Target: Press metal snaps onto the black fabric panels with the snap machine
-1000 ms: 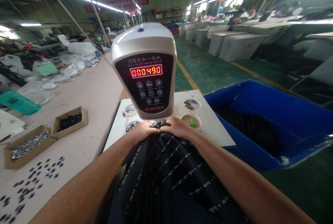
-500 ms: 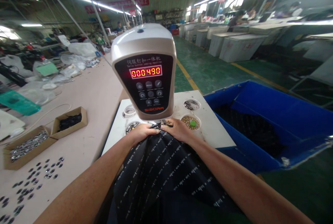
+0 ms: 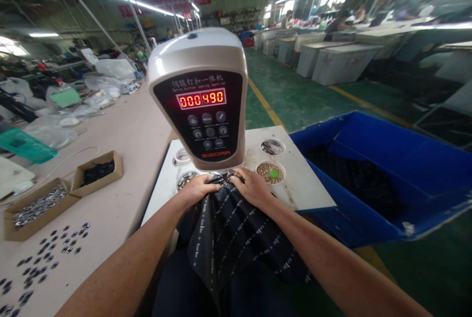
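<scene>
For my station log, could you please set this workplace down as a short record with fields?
Left hand: pinching black printed fabric under the machine head
Right hand: gripping the same fabric, close beside
Machine: servo button sewing machine, red display reading 000490
White top: round wells, one with gold-coloured pieces and a green object
Left table: two cardboard trays, one of silvery pieces, one of black; loose discs
Right: blue bin, dark fabric inside

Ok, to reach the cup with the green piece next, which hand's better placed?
Probably the right hand: it sits beside that cup, while the left hand is farther off. Both hold the dark cloth, so the right would need to release.
</scene>
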Demonstrator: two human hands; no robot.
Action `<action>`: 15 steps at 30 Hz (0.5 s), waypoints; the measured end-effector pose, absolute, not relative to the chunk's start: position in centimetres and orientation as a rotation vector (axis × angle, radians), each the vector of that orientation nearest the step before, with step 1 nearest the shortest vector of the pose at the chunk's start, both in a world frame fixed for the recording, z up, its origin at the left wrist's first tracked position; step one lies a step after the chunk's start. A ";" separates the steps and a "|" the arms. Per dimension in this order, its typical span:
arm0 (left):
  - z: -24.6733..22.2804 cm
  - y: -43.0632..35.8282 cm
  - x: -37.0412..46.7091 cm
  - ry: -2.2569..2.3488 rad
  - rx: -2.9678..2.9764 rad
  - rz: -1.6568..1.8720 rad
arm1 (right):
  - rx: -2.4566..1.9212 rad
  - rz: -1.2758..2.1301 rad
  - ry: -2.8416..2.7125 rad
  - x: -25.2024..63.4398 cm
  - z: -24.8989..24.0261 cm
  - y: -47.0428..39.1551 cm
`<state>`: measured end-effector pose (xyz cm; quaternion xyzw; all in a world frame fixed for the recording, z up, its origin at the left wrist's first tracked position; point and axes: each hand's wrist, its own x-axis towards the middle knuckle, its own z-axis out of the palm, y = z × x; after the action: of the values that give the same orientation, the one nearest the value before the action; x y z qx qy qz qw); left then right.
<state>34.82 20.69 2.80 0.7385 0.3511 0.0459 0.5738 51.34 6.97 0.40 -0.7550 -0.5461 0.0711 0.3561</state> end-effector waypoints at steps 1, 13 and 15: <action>2.8 20.7 34.9 0.825 1.732 0.109 | -1.952 0.188 -1.387 51.3 0.4 7.0; 2.6 20.4 34.8 0.839 1.856 0.130 | -1.954 0.223 -1.354 51.4 0.2 7.2; 3.1 19.9 34.7 0.861 1.936 0.206 | -1.917 0.239 -1.370 51.5 0.5 7.2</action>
<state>34.74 19.87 3.12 0.7953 0.3535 0.0848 0.4851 51.45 7.18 0.50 -0.7497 -0.5357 0.0934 0.3773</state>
